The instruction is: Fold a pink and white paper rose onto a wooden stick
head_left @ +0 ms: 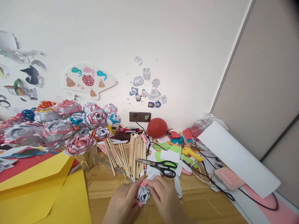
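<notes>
At the near edge of the wooden table [102, 193], a small paper flower [143, 195] in pink and white is gripped between both hands. My left hand [127, 199] closes on its left side, the thumb along the top. From the right, my right hand [163, 196] pinches a pink petal at the flower's upper edge with thumb and fingertips. The flower's underside is hidden by the fingers. Just beyond the hands lie black-handled scissors [163, 168], blades pointing left, on white paper scraps [151, 170].
Wooden sticks [138, 152] lie behind the hands. Finished paper flowers [80, 143] crowd the left, above yellow paper [77, 199]. To the right are a yellow glue gun [192, 153] with its cord, a pink calculator-like object [229, 178] and a folded white sheet [240, 158]. A red balloon [157, 128] rests by the wall.
</notes>
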Demonstrator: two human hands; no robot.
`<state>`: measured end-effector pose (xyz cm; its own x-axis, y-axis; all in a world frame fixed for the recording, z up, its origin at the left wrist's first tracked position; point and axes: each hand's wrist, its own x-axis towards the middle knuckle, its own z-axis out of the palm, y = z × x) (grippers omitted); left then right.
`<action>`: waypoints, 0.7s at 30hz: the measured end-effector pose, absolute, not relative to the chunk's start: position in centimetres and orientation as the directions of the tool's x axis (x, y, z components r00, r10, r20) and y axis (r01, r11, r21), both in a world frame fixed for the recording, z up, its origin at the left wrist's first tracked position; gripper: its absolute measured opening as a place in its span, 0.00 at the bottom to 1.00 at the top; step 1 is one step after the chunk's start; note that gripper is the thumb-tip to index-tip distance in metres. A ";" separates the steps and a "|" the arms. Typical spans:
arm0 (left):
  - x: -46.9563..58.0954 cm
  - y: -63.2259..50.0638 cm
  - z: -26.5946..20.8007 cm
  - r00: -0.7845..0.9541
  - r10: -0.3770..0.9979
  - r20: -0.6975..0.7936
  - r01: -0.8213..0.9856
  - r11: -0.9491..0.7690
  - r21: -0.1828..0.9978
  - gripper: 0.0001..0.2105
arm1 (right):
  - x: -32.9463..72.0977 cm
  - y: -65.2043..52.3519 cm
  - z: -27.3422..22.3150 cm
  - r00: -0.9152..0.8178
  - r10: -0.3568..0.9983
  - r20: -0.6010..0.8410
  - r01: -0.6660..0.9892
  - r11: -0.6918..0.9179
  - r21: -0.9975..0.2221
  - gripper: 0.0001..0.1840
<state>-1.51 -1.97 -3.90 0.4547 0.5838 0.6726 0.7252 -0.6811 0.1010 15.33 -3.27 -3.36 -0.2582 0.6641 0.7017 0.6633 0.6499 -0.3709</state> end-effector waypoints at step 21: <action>-1.4 -1.9 -3.4 0.477 0.540 0.693 0.703 -0.708 0.067 0.24 | 15.2 -3.2 -3.0 -0.109 0.752 0.651 0.673 0.537 -0.508 0.07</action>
